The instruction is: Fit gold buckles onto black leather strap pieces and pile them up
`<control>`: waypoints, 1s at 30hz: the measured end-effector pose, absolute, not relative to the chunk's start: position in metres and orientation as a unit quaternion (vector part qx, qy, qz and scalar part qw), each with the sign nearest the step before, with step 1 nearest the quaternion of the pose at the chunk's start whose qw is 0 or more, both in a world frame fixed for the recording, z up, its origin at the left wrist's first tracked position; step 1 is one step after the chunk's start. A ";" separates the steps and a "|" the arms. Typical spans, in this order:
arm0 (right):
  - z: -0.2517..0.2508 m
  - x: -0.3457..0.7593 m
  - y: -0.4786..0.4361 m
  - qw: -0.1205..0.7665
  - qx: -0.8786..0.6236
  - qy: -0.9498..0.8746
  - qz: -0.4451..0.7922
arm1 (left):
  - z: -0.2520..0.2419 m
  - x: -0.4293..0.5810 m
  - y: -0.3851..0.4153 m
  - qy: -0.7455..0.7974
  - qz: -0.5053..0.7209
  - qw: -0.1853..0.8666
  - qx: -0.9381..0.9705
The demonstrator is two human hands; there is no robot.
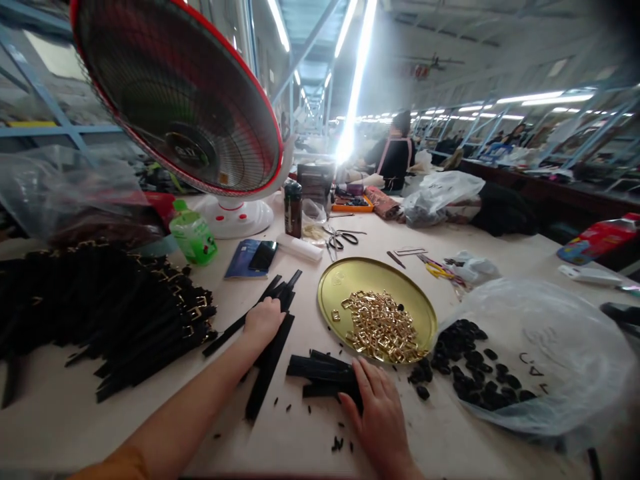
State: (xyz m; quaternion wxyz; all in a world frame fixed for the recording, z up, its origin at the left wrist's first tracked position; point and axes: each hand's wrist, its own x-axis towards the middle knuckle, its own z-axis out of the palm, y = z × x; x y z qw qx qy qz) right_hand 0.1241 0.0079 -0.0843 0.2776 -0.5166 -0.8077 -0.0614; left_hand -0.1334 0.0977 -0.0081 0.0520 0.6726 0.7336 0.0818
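Observation:
My left hand (265, 321) is closed over a loose pile of flat black straps (270, 367), its fingertips hidden among them. Nearer to me on the right, my right hand (379, 408) grips the end of a shorter bundle of black straps (320, 373), thumb on one side and fingers on the other. Just beyond that hand, a round gold tray (333, 280) holds a heap of small gold buckles (383, 327). To the left lies a big stack of black straps (125, 320), many with gold buckles at their ends.
A red-rimmed fan (190, 147) stands at the back left, beside a green bottle (193, 233). Scissors (343, 239) and yellow-handled pliers (436, 268) lie farther back. On the right, a clear plastic bag (550, 353) holds small black pieces. A person (397, 157) is in the background.

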 end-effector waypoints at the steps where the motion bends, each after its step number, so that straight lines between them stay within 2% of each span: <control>1: -0.083 0.125 0.008 0.282 -0.519 -0.805 -0.061 | -0.011 -0.136 0.103 0.744 0.076 0.052 0.661; 8: -0.074 0.126 0.005 0.321 -0.512 -0.795 -0.049 | 0.003 -0.134 0.108 0.769 0.122 0.098 0.620; 13: -0.059 0.130 -0.005 0.409 -0.462 -0.786 -0.038 | 0.038 -0.119 0.074 0.724 0.227 0.199 0.620; 16: -0.040 0.128 -0.026 0.462 -0.458 -0.751 0.112 | 0.043 -0.093 0.040 0.661 0.300 0.356 0.589; 18: -0.024 0.126 -0.041 0.487 -0.492 -0.664 0.280 | 0.039 -0.074 0.017 0.587 0.382 0.532 0.476; 20: -0.013 0.128 -0.053 0.497 -0.523 -0.554 0.416 | 0.032 -0.059 -0.004 0.526 0.418 0.646 0.361; 26: -0.011 0.162 -0.061 0.527 -0.537 -0.355 0.555 | 0.015 -0.047 -0.042 0.438 0.359 0.759 0.321; 30: -0.014 0.174 -0.062 0.481 -0.513 -0.365 0.611 | 0.014 -0.041 -0.043 0.340 0.219 0.886 0.228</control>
